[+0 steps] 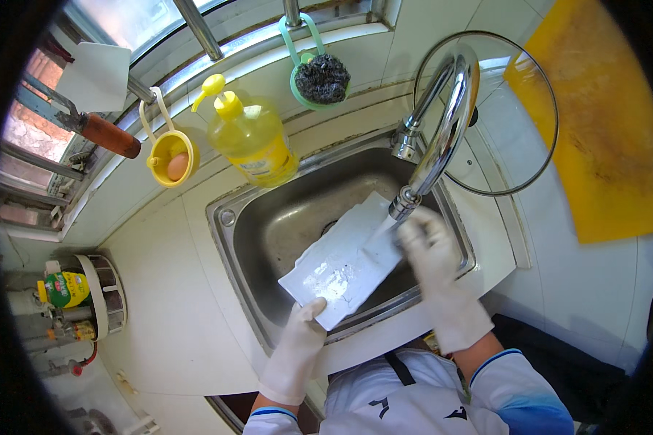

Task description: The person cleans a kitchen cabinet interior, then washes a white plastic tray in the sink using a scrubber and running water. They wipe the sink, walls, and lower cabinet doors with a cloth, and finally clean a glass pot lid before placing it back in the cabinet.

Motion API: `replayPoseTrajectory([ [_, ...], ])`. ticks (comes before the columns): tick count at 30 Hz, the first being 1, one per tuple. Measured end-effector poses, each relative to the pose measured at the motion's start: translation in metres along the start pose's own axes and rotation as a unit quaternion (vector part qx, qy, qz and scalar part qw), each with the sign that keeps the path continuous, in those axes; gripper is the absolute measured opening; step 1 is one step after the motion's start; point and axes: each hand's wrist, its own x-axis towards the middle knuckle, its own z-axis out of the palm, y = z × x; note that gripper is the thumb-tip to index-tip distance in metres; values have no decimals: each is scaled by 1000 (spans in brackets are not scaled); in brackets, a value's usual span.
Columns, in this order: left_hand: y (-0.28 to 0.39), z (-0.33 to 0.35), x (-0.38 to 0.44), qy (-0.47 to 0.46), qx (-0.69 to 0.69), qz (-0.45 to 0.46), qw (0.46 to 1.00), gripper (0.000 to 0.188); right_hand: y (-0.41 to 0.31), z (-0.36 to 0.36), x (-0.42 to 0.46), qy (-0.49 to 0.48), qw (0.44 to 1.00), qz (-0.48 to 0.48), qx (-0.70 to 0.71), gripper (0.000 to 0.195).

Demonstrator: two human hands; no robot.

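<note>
A white rectangular plate (337, 272) with wavy long edges is tilted over the stainless steel sink (283, 234). My left hand (307, 321), in a pale rubber glove, grips its near corner, thumb on the upper face. Water runs from the chrome faucet (441, 141) onto the plate's far part. By the plate's right edge, under the spout, is my right hand (427, 242), gloved too and blurred, with its fingers curled. Something greyish shows at its fingertips, too smeared to name. Wet glare and a few thin dark marks lie on the plate.
A yellow dish soap pump bottle (256, 144) stands behind the sink. A dark scouring pad (322, 79) sits in a green hanging holder; a yellow holder (174, 160) hangs left. A glass lid (500, 163) leans behind the faucet, near a yellow board (604, 130). Condiment bottles (68, 288) stand far left.
</note>
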Motion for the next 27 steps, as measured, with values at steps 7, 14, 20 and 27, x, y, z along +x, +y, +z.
replayPoseTrajectory([
  [7, -2, -5, 1, -18, 51, 21, 998, 65, 88, 39, 31, -318, 866, -176, -344, 33],
  [14, -10, -24, 8, 0, 46, 41, 998, 62, 65, 72, -4, -345, 799, -167, -463, 38],
  [20, 2, -15, -5, 28, 71, 39, 996, 62, 94, 44, 51, -190, 873, -153, -422, 49],
  [27, -2, -39, -1, 57, 97, 13, 994, 62, 81, 78, 3, -340, 791, -127, -493, 58],
])
